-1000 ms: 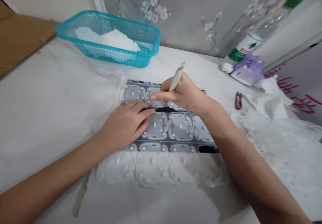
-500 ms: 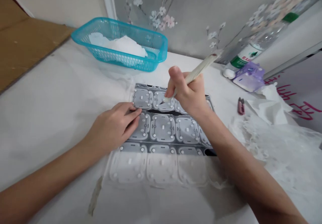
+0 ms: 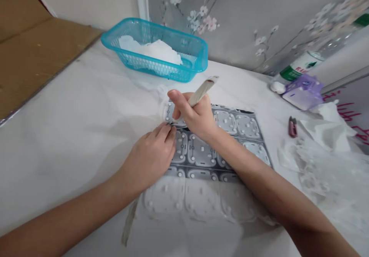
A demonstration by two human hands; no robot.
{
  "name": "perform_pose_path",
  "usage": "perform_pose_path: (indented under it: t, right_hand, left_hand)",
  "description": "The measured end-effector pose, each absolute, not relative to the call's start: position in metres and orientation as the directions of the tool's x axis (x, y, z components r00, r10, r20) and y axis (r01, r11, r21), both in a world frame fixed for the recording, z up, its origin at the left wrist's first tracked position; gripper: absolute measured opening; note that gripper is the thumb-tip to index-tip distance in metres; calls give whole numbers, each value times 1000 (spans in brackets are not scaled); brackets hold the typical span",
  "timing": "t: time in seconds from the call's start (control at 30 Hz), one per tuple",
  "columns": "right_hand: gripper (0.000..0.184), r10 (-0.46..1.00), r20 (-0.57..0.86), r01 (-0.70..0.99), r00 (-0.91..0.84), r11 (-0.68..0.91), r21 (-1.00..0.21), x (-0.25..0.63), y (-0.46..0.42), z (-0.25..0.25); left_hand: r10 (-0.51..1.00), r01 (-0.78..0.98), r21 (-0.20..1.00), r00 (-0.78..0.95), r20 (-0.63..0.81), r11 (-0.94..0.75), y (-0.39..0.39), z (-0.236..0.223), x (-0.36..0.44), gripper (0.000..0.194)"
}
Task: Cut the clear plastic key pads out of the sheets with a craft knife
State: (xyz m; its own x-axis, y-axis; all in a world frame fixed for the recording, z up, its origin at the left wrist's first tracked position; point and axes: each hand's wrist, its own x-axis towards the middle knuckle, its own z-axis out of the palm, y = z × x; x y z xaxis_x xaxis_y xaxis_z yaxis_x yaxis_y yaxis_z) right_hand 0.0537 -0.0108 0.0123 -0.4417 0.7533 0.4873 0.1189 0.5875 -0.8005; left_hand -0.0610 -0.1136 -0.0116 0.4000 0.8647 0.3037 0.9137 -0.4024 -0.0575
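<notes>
A translucent moulded sheet (image 3: 201, 151) lies on the white table, with rows of rounded-square panels bearing small round studs. Dark material shows beneath its upper rows. My right hand (image 3: 197, 112) is closed around a pale-handled craft knife (image 3: 201, 91), held like a pen over the top-left panel. The knife's tip is hidden behind my hand. Just below and left of it, my left hand (image 3: 157, 149) rests at the sheet's left edge. Its fingers are curled together and pressed onto that edge, close to the knife hand.
A blue plastic basket (image 3: 161, 51) with white pieces stands at the back. To the right are small dark-red snips (image 3: 292, 127), crumpled tissue (image 3: 328, 128), a purple packet (image 3: 304, 91), a bottle (image 3: 302, 64) and a heap of clear plastic scraps (image 3: 331, 184). Brown cardboard (image 3: 49, 53) lies left.
My right hand with the craft knife has moved left along the top row, towards my left hand. The view has shifted, so the surroundings appear farther right. My left hand stays at the sheet's left edge.
</notes>
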Motion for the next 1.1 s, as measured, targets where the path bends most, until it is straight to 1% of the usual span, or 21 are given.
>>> perform_pose_path:
  t: [0.13, 0.37, 0.5, 0.57, 0.67, 0.73, 0.8, 0.9, 1.03, 1.1]
  right_hand:
    - [57, 749, 487, 112, -449, 588, -801, 54, -10, 9]
    - [49, 664, 535, 133, -522, 683, -719, 57, -8, 9]
    - [50, 655, 507, 195, -560, 700, -687, 58, -9, 9]
    - [45, 607, 515, 197, -606, 741, -642, 59, -10, 9]
    - [33, 523, 514, 185, -679, 801, -570, 59, -10, 10]
    - [29, 500, 496, 188, -710, 813, -551, 60, -9, 12]
    - [34, 498, 467, 185, -731, 803, -567, 61, -7, 16]
    - [42, 522, 399, 189, -754, 754, -629, 65, -4, 21]
    - [41, 525, 346, 189, -778, 720, -668, 72, 1, 24]
    - [44, 529, 329, 187, -782, 704, -685, 74, 3, 26]
  left_hand:
    - [836, 907, -75, 413, 361, -415, -114, -11, -61, 35]
    - [833, 910, -63, 401, 382, -409, -112, -11, -61, 33]
    - [848, 910, -50, 403, 344, -412, -112, -9, -61, 34]
    - [867, 916, -36, 391, 308, -400, -112, -6, -61, 34]
    - [899, 933, -34, 354, 259, -358, -113, -2, -60, 32]
    - [913, 943, -45, 331, 240, -330, -113, 1, -58, 31]
    - [922, 949, -60, 315, 224, -309, -113, 2, -57, 31]
    - [928, 951, -71, 309, 210, -301, -113, 2, -56, 31]
    - [925, 951, -67, 308, 223, -301, -114, 0, -58, 29]
    - [921, 951, -64, 310, 235, -304, -114, -1, -59, 28]
